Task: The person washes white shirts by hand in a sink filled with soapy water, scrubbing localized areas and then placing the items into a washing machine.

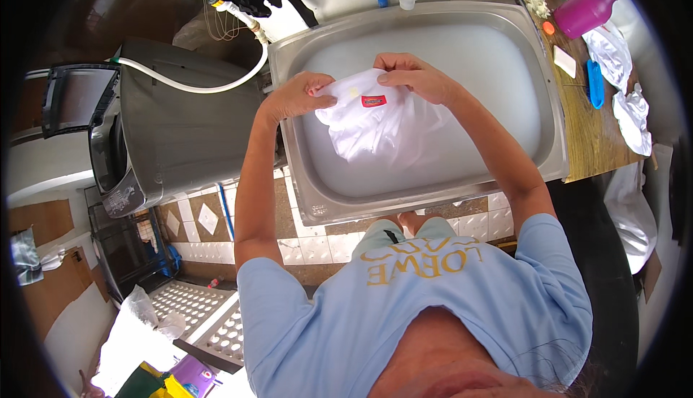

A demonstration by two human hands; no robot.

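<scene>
A white cloth garment [368, 127] with a small red label hangs between my two hands over the metal sink [328, 207]. My left hand [299, 95] pinches its left upper edge. At the top edge, my right hand [420, 78] grips the fabric between thumb and fingers, near the label. A pale yellowish spot [354, 92] shows on the cloth, left of the label. The garment's lower part dips into cloudy, whitish water [476, 95] that fills the basin.
Right of the sink, a wooden board [577, 134] carries a purple bottle [585, 12], a white bar [564, 61], a blue brush [595, 84] and white cloths [632, 120]. A dark grey washing machine [188, 109] and a white hose [188, 89] stand at left.
</scene>
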